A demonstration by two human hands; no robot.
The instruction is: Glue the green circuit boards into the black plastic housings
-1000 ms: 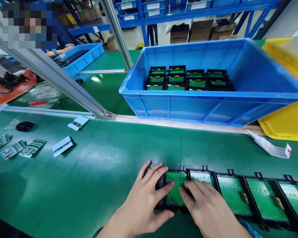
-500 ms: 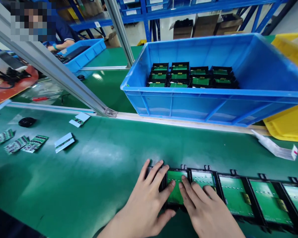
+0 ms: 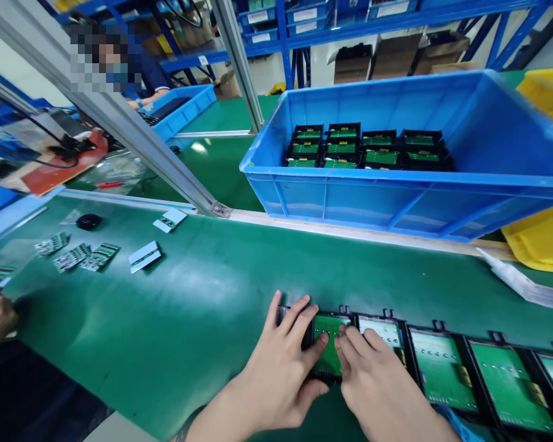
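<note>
Tabletop [image 3: 203,331] glossy green | blue shelving [image 3: 442,19] beyond | left grip [image 3: 283,359] wide, touching circuit board [image 3: 327,362] | right grip [image 3: 373,371]: cannot tell

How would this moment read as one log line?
left hand: touching row's leftmost green board; right hand: at its right side; blue bin beyond: holding framed boards

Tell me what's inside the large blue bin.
The large blue bin holds black cases with green circuit boards in rows. Its front wall and those cases hide whatever lies lower.
</note>
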